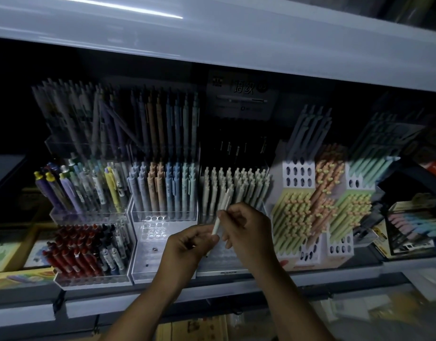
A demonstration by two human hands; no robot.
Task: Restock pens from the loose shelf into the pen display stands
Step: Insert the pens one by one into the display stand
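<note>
Hands meet in front of the shelf. The left hand [187, 244] pinches the lower end of a slim cream-white plastic pen [216, 225] and the right hand [246, 230] pinches its middle, so the pen tilts toward 1 o'clock. At 12 o'clock stands a clear acrylic display stand [219, 268] of matching pens. The pen looks light, stiff and smooth, so probably slippery. A mid-barrel pinch should steer it best into a free hole.

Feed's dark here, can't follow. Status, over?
Left hand and right hand both pinch one white pen. Held before cream-pen stand, not slotted. Nothing in the way.
</note>
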